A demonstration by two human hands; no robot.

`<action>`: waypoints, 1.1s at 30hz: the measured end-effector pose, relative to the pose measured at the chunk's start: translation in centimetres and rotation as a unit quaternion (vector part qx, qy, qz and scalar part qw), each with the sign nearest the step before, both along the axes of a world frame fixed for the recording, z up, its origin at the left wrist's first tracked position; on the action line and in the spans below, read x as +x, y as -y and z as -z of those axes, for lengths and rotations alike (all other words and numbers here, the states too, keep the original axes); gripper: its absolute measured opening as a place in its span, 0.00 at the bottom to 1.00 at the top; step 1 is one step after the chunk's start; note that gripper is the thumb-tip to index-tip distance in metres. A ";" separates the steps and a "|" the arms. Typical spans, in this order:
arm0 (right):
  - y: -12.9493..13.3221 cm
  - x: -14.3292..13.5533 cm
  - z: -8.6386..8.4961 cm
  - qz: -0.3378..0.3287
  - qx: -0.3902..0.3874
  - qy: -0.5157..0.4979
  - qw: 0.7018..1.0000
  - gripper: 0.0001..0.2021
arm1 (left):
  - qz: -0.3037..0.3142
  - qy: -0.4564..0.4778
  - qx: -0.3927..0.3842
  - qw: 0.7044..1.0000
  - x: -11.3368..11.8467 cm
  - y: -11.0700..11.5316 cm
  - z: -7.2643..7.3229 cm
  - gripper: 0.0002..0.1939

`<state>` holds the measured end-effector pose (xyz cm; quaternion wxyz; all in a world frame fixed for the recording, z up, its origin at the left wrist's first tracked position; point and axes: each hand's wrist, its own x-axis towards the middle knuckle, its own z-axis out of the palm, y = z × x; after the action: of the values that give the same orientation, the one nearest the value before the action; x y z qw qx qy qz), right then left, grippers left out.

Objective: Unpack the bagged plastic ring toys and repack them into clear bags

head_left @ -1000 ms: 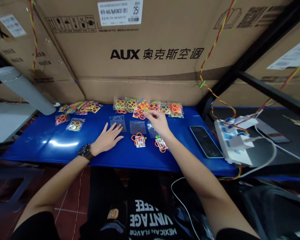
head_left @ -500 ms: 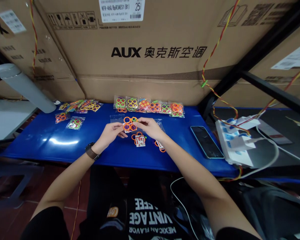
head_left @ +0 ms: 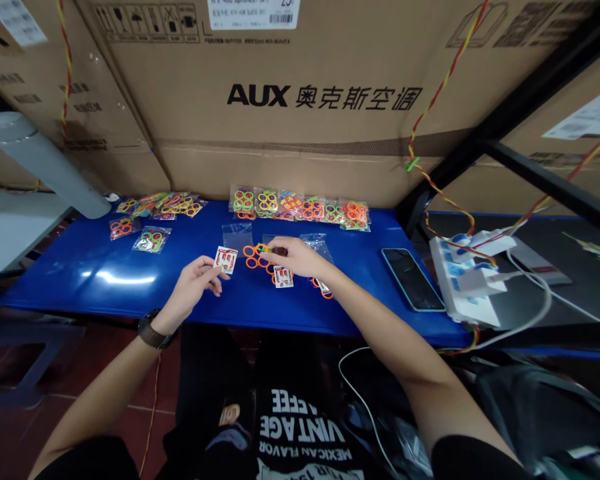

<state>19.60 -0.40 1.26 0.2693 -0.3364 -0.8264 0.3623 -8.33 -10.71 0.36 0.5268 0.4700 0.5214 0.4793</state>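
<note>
My left hand (head_left: pixel 199 281) pinches a small white card with red print (head_left: pixel 225 259) between thumb and fingers, held above the blue table. To its right, my right hand (head_left: pixel 293 257) is closed on an orange four-ring toy (head_left: pixel 251 257) with purple and green bits. Below that hand lies another white-and-red card (head_left: pixel 283 277) with orange rings partly under it. Further right, a third card with orange rings (head_left: pixel 323 288) is partly covered by my right forearm. Clear plastic bags (head_left: pixel 238 235) lie flat behind the hands.
Bagged ring toys stand in a row (head_left: pixel 311 209) against the cardboard box (head_left: pixel 320 127). More bagged toys (head_left: pixel 180 205) are piled at the back left, near a grey bottle (head_left: pixel 50 167). A phone (head_left: pixel 413 280) and a power strip (head_left: pixel 463 283) lie to the right.
My hands have moved apart. The left has drawn leftward with the card, while the orange ring toy stays by my right hand, lower over the table.
</note>
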 end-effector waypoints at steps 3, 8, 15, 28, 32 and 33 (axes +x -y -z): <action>0.4 -1.3 -0.7 -0.066 0.016 0.059 0.996 0.18 | 0.037 0.009 -0.013 0.999 -0.3 0.8 0.2 0.19; -0.2 -3.4 -1.0 -0.148 0.050 0.167 0.974 0.15 | 0.097 0.013 -0.038 0.995 -0.5 1.0 1.3 0.22; -0.9 -5.0 -0.8 -0.129 0.090 0.219 0.963 0.17 | 0.134 0.002 -0.066 0.989 -0.8 0.1 2.8 0.20; -0.2 -4.8 -1.3 -0.067 0.081 0.299 0.948 0.12 | 0.096 -0.067 -0.125 0.985 0.4 -0.6 1.6 0.10; 0.0 -4.5 -1.4 -0.049 0.104 0.290 0.950 0.13 | 0.097 -0.111 -0.120 0.982 0.9 -0.8 1.3 0.10; -0.1 -4.2 -1.6 -0.036 0.108 0.279 0.953 0.14 | 0.103 -0.126 -0.116 0.980 1.0 -0.9 1.2 0.10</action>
<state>15.40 -0.30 2.83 0.0493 -0.3628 -0.9146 0.1718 -7.30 -9.84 -0.84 0.5543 0.5137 0.5843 0.2956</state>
